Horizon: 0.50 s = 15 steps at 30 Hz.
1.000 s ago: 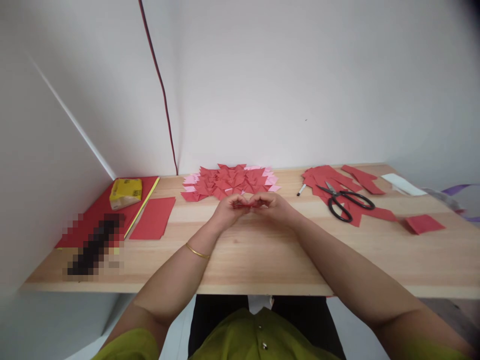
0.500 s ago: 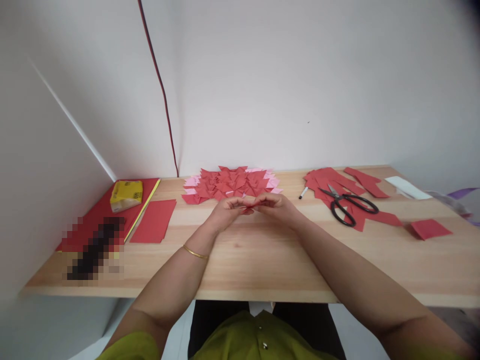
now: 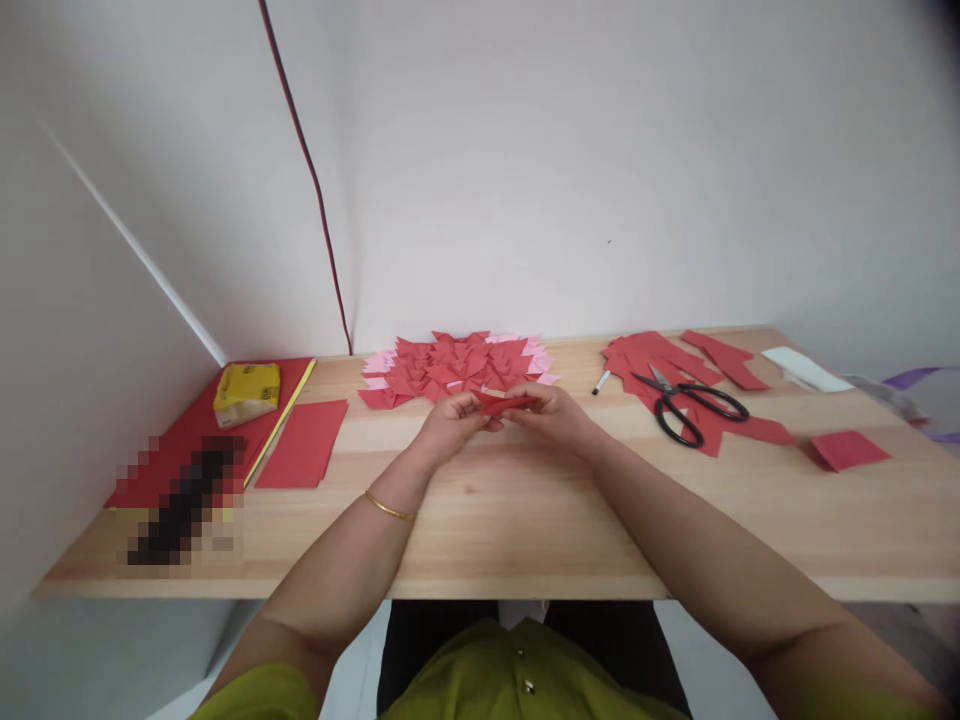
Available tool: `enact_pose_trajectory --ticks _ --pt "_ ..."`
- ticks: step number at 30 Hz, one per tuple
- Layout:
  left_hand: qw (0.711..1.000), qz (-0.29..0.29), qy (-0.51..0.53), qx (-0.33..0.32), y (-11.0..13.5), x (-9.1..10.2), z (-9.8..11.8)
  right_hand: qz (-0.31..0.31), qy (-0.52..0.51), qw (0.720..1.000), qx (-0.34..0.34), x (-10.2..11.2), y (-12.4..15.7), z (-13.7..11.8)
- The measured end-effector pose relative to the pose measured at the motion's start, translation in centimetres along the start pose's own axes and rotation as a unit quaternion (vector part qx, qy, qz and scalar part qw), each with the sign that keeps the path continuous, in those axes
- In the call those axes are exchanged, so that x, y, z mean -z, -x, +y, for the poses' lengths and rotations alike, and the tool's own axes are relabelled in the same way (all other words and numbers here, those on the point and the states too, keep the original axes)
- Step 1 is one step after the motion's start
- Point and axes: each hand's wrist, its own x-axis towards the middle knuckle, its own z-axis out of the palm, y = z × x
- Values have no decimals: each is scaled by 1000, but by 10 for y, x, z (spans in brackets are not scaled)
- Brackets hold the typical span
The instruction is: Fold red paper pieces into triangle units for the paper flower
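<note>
Between my hands is a small folded piece of red paper (image 3: 501, 402), held above the middle of the table. My left hand (image 3: 454, 425) grips its left end, fingers closed. On the other end, my right hand (image 3: 553, 418) pinches it between thumb and fingers. Part of the paper is hidden by my fingertips. Just behind my hands lies a heap of folded red and pink paper pieces (image 3: 457, 365) with pointed tips, against the wall.
Black-handled scissors (image 3: 686, 400) rest on red paper scraps (image 3: 645, 352) at right, near a pen (image 3: 602, 381), a white strip (image 3: 806, 370) and a folded red paper (image 3: 851, 450). At left are red sheets (image 3: 304, 445) and a yellow packet (image 3: 247, 392). One item there is pixelated.
The red paper between my fingers shows more of its surface now and looks wider and flatter. Both hands stay in nearly the same place. The camera view has shifted slightly.
</note>
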Motion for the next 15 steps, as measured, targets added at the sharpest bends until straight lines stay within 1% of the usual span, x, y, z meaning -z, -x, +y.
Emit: enact_pose_trajectory --ticks 5,10,15 --pt "1000 7 -22 -14 2 -2 4 -20 16 999 29 -1 0 -1" --pt "999 4 -28 -26 0 0 0 -25 31 997 59 -3 1 -3" --pt "992 14 -99 -81 -2 3 -3 -14 40 997 62 -3 1 -2"
